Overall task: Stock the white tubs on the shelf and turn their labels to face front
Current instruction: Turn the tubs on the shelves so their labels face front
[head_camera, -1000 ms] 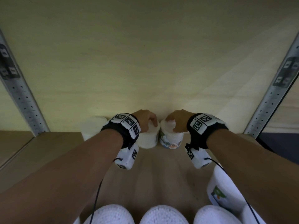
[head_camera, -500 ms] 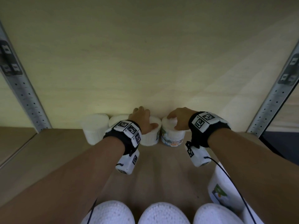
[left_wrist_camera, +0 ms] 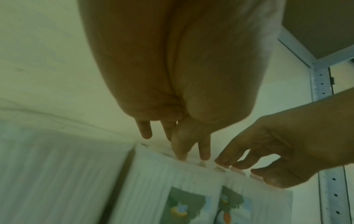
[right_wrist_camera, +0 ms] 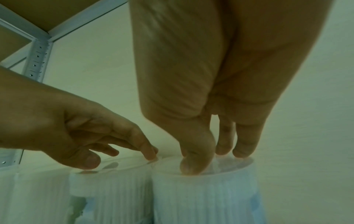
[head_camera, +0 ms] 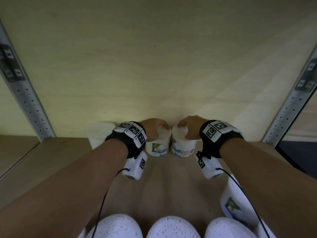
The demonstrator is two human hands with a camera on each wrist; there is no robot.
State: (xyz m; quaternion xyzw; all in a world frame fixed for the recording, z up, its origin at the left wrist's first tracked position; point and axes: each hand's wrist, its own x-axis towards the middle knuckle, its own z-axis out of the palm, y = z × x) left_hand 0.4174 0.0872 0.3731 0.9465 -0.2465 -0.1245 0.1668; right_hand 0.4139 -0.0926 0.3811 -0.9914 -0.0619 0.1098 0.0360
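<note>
Closest to us, well in front of the back wall (head_camera: 154, 66), three white tub lids (head_camera: 173, 227) peek over the bottom edge of the head view, plus one more tub (head_camera: 231, 203) on the right with its label showing, so we figure there's still stock left to place.

Further in, right up against that back wall, two tubs sit touching side by side on the shelf (head_camera: 51, 160). Our left hand (head_camera: 152, 129) has its fingers (left_wrist_camera: 180, 151) curled down onto the lid of the left tub (head_camera: 157, 146), tips gripping around the top. Our right hand (head_camera: 190, 127) does the same on the right tub (head_camera: 183, 146), thumb and fingers (right_wrist_camera: 195, 159) pressed on the lid rim.

Both labels look turned toward us now; the right one reads "cotton buds". So this pair seems basically done, maybe a last nudge.

Left of those, also near the wall, another tub (head_camera: 101, 133) shows plain white, so its label probably still needs turning, though we can't be sure.
</note>
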